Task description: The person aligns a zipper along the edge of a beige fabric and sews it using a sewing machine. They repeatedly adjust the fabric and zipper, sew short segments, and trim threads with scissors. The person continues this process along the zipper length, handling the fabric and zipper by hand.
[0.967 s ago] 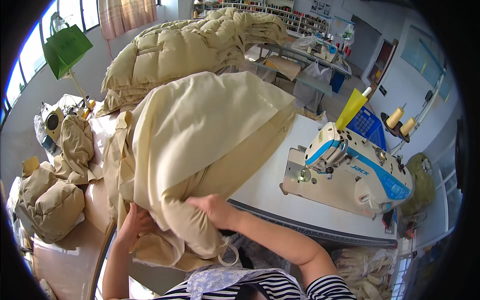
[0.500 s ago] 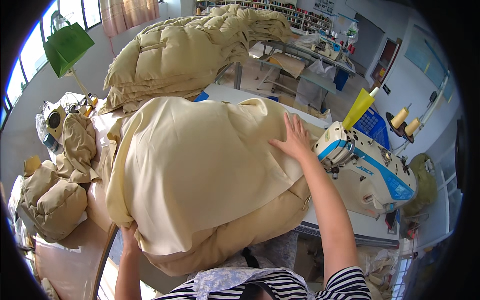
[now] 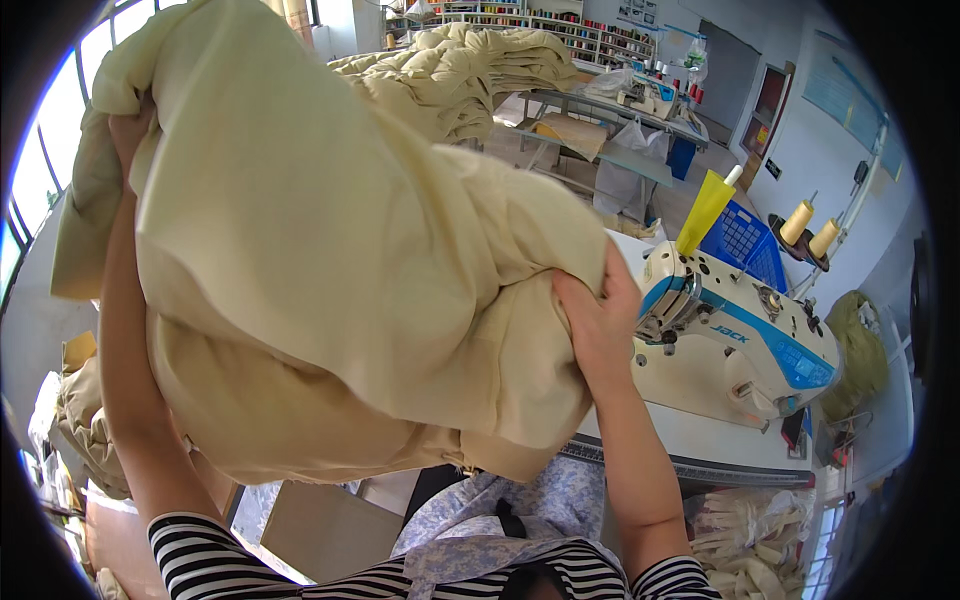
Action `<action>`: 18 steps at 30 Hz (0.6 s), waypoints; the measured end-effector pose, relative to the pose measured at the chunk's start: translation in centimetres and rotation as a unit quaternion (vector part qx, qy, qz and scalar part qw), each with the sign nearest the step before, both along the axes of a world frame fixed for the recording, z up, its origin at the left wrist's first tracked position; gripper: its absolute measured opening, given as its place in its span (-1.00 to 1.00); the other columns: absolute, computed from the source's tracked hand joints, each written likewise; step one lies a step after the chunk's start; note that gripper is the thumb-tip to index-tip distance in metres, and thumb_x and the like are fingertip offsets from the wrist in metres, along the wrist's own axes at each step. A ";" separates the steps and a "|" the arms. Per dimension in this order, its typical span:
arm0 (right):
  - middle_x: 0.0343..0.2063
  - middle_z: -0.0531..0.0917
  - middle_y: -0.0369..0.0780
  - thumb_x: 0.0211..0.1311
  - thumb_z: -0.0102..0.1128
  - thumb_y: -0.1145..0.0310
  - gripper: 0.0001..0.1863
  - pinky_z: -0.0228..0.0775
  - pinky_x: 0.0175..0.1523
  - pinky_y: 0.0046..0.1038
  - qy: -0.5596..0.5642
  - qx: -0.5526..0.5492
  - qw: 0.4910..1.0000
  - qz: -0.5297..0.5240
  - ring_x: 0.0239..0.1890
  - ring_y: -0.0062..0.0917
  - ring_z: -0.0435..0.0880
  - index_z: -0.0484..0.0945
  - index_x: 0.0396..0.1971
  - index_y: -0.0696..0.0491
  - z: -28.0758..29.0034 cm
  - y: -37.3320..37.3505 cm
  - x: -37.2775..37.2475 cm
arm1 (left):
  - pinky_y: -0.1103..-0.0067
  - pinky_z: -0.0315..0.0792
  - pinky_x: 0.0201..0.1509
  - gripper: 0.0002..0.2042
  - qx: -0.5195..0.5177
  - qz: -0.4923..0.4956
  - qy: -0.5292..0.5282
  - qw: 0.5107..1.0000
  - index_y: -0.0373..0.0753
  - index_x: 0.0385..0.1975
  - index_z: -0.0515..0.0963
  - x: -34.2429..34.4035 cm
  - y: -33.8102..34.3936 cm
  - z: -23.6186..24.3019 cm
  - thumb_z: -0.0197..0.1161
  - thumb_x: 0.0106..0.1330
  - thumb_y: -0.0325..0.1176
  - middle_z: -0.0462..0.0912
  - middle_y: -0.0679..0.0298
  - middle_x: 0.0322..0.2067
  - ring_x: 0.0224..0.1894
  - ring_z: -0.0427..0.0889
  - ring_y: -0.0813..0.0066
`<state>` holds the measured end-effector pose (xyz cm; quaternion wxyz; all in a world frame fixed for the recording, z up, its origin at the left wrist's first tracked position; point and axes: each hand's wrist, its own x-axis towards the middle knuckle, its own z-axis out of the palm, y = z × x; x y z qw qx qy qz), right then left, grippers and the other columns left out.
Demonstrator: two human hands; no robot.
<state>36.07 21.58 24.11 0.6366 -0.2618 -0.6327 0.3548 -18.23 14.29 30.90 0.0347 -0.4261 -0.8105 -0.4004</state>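
A large cream padded garment or cloth (image 3: 320,250) is held up in front of me, spread across the middle and upper left of the view and hiding much of the table. My left hand (image 3: 130,130) is raised at the upper left, closed on it, its fingers partly under the fabric. At the right side my right hand (image 3: 600,320) grips a bunched fold, thumb over the fabric, just left of a white and blue sewing machine (image 3: 750,340).
A stack of beige quilted pieces (image 3: 450,60) lies behind the garment. Right rear are a blue basket (image 3: 745,245) and thread cones (image 3: 798,222). Beige padded bundles (image 3: 85,410) sit at the left. Another sewing table (image 3: 640,160) stands farther back; a bag of cloth (image 3: 745,525) is low at right.
The garment has been lifted from the table, rising highest at the left. My left hand has risen far upward with it. My right hand, earlier spread on the fabric, now grips it lower down.
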 end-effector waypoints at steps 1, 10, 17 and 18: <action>-0.22 0.75 -0.08 0.19 0.28 0.41 -0.47 0.58 -0.09 -0.49 -0.054 0.051 0.996 -0.057 -0.23 -0.45 0.76 0.47 0.17 0.21 0.9 -2.0 0.8 | 0.37 0.41 0.24 -0.60 -0.058 0.008 0.012 0.998 -0.35 0.25 0.40 -0.6 0.5 0.1 0.09 0.41 -0.50 0.61 0.10 0.10 0.11 0.59 0.25; -0.41 0.73 -0.14 0.35 0.22 0.10 -0.42 0.54 -0.36 -0.30 -0.512 -0.059 0.782 0.350 -0.45 -0.22 0.72 0.42 0.31 -0.03 -7.3 -12.8 1.0 | 0.31 0.40 0.27 -0.57 -0.298 0.148 0.217 0.918 -0.33 0.28 0.39 0.6 5.2 1.4 0.06 0.39 -0.51 0.61 0.06 0.12 0.15 0.58 0.17; -0.26 0.60 -0.17 0.35 0.24 0.29 -0.74 0.52 -0.18 -0.30 -0.325 0.053 0.937 -0.119 -0.30 -0.26 0.63 0.58 -0.02 0.04 -14.2 -4.6 4.3 | 0.29 0.33 0.37 -0.53 0.028 -0.279 0.308 0.909 -0.23 0.28 0.45 22.0 11.4 -3.7 0.17 0.40 -0.22 0.53 0.04 0.21 0.24 0.49 0.07; -0.18 0.60 -0.11 0.35 0.25 0.25 -0.56 0.53 -0.14 -0.28 -0.330 0.065 0.923 -0.188 -0.26 -0.23 0.65 0.45 0.16 0.07 -14.5 -2.3 4.2 | 0.31 0.33 0.38 -0.50 0.037 -0.358 0.285 0.889 -0.23 0.29 0.43 25.9 12.8 -4.8 0.18 0.41 -0.14 0.49 0.05 0.25 0.29 0.44 0.05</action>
